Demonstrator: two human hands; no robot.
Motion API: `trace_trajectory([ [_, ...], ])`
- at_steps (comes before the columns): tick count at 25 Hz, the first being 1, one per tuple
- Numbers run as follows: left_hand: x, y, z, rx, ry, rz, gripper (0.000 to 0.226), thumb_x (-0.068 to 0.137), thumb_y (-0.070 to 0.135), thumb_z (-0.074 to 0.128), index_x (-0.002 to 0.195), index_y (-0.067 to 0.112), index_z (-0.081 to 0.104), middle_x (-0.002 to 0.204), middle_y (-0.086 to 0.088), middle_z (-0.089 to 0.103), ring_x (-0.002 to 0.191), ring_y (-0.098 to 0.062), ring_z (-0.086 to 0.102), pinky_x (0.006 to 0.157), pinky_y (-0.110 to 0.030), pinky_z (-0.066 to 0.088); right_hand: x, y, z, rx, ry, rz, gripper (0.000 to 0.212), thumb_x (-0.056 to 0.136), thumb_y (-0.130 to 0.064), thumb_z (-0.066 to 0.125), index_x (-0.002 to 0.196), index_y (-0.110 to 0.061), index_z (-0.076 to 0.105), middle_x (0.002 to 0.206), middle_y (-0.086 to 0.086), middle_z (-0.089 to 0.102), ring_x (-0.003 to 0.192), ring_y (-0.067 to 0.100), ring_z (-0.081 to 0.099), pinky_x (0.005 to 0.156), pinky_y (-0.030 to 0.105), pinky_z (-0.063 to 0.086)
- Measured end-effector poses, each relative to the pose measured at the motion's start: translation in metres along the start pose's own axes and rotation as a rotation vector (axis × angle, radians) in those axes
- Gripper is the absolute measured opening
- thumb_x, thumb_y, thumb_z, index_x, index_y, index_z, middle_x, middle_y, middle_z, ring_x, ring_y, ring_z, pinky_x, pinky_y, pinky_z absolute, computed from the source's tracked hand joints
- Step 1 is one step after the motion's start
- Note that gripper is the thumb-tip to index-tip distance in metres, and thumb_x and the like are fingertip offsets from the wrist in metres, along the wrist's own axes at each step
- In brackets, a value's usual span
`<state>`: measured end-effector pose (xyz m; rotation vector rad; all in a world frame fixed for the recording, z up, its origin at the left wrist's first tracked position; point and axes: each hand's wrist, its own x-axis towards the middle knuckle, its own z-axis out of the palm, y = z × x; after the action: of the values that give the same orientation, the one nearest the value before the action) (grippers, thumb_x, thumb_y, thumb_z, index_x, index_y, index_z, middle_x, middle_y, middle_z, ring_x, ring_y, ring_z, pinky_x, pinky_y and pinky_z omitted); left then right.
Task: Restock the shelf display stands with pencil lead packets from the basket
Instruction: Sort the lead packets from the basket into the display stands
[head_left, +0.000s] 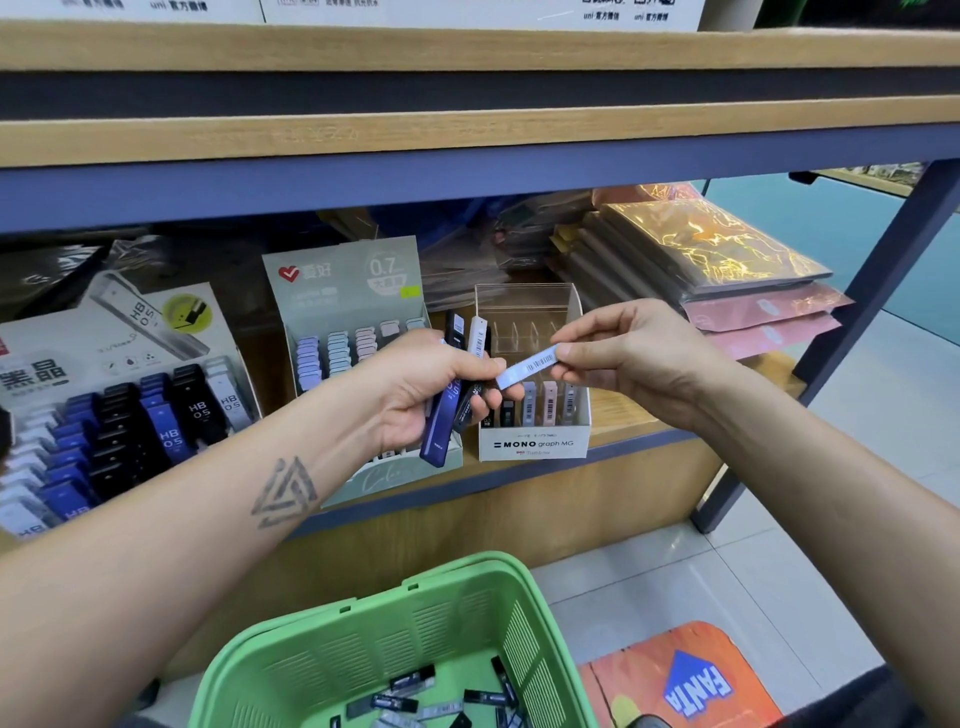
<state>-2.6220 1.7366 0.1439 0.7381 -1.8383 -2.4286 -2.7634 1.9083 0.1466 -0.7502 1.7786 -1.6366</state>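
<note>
While the left hand grips a fan of dark and pale slim pencil lead packets, the right hand pinches one pale blue barcoded packet above the white cardboard MONO display stand; more packets lie in the green plastic basket below.

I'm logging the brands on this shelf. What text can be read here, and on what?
"MONO graph MG": white display stand.
"0.7": grey-green display stand.
"HB 0.5": packets in the left display stand and its card.
"FANTA": orange mat.
"uni": white boxes on the top shelf.
Barcode on the pale packet in the right hand: too small.
</note>
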Motion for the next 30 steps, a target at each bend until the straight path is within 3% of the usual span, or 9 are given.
trace_trajectory([
  [7,0.002,0.002,-0.003,-0.047,0.023,-0.010,0.014,0.095,-0.002,0.058,0.105,-0.013,0.060,0.101,-0.032,0.069,0.056,-0.013,0.058,0.045,-0.016,0.048,0.000,0.003,-0.004,-0.035,-0.027,0.037,0.014,0.084,0.008,0.072,0.098,0.007,0.070,0.090,0.028,0.073,0.077,0.027,0.074,0.072,0.029,0.063],
  [13,0.001,0.003,-0.005,-0.049,0.046,-0.011,0.013,0.096,-0.003,0.057,0.104,-0.013,0.059,0.097,-0.031,0.069,0.056,-0.013,0.055,0.044,-0.015,0.046,-0.002,0.004,-0.006,-0.028,-0.118,0.047,0.033,0.078,0.019,0.071,0.108,0.005,0.069,0.098,0.030,0.072,0.090,0.034,0.075,0.075,0.031,0.062],
  [20,0.000,0.002,-0.003,0.039,0.090,0.012,0.011,0.094,-0.005,0.059,0.102,-0.013,0.057,0.107,-0.037,0.067,0.056,-0.017,0.058,0.043,-0.018,0.047,0.000,0.004,-0.003,0.008,0.073,-0.070,0.018,0.082,0.008,0.073,0.100,0.005,0.072,0.095,0.026,0.074,0.088,0.032,0.074,0.085,0.036,0.062],
  [26,-0.004,0.000,-0.007,0.065,0.119,0.052,0.005,0.092,-0.007,0.062,0.095,-0.010,0.059,0.097,-0.030,0.063,0.056,-0.018,0.058,0.043,-0.018,0.046,0.009,0.022,0.006,-0.887,0.260,-0.330,0.012,0.087,-0.013,0.077,0.099,-0.015,0.077,0.088,-0.002,0.075,0.082,0.012,0.071,0.082,0.032,0.058],
  [30,-0.007,0.001,-0.006,0.074,0.090,0.054,0.004,0.092,-0.007,0.061,0.089,-0.008,0.060,0.096,-0.030,0.065,0.057,-0.019,0.058,0.044,-0.019,0.046,0.011,0.045,0.022,-0.990,0.257,-0.377,0.010,0.091,-0.014,0.073,0.099,-0.017,0.077,0.092,0.002,0.075,0.086,0.017,0.069,0.083,0.033,0.056],
])
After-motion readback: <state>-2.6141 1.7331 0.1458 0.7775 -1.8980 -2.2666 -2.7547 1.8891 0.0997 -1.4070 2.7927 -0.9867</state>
